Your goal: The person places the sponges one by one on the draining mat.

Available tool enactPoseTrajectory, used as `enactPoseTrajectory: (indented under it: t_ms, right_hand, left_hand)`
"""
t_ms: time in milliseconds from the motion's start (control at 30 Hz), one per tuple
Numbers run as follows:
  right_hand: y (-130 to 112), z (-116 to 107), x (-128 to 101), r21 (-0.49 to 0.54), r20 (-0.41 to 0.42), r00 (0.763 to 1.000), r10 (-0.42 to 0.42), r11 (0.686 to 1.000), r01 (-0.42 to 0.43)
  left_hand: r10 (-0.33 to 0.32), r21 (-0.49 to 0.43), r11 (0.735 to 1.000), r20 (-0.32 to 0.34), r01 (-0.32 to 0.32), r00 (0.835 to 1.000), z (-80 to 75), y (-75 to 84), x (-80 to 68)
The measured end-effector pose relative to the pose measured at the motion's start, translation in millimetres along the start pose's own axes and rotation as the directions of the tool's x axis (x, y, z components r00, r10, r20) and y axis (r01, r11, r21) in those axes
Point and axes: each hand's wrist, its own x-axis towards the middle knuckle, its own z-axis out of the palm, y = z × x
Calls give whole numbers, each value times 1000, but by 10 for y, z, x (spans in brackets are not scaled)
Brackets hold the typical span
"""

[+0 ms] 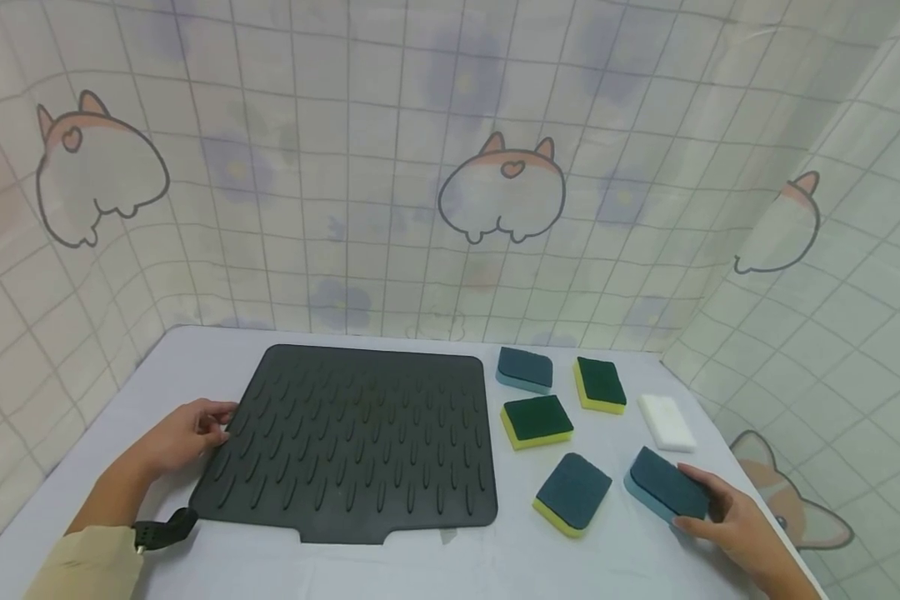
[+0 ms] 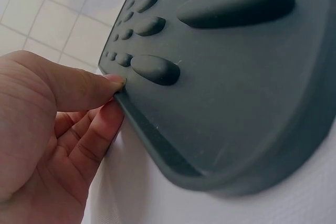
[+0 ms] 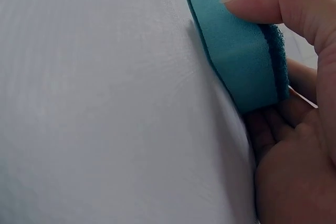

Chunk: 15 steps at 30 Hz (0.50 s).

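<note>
A blue sponge (image 1: pixel 669 487) with a dark scouring top lay near the right front edge of the white table (image 1: pixel 390 567), gripped by the person's right hand (image 1: pixel 727 521); the right wrist view showed the thumb pressed against the sponge's light blue side and the fingers curled along its far side, with the sponge resting on the tabletop. Across the table, the left hand (image 1: pixel 183 435) pinched the left rim of a dark grey ribbed drying mat (image 1: pixel 352 442), the thumb on top of the edge and the fingers tucked beneath it, as the left wrist view made plain. The mat lay flat and filled the middle of the table. Between mat and held sponge sat a yellow sponge with a blue top (image 1: pixel 572 493), just beside the mat's right front corner. Further back lay a yellow sponge with a green top (image 1: pixel 537 421), another yellow and green sponge (image 1: pixel 599 385) and a second blue sponge (image 1: pixel 524 369), all apart from one another. A white sponge block (image 1: pixel 666 422) lay near the right edge, behind the held sponge. A tiled curtain with cartoon corgis (image 1: pixel 502 187) hung behind and around the table.
</note>
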Motion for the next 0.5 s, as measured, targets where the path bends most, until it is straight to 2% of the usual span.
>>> enactPoseTrajectory:
  t_ms: [233, 500]
  right_hand:
    - [17, -11, 0, -50, -35, 999, -18, 999, 16]
    - [8, 10, -27, -53, -61, 998, -33, 998, 30]
  left_hand:
    - [-11, -21, 1000, 12, 11, 1000, -7, 4, -12]
    - [-20, -30, 999, 19, 20, 1000, 7, -5, -12]
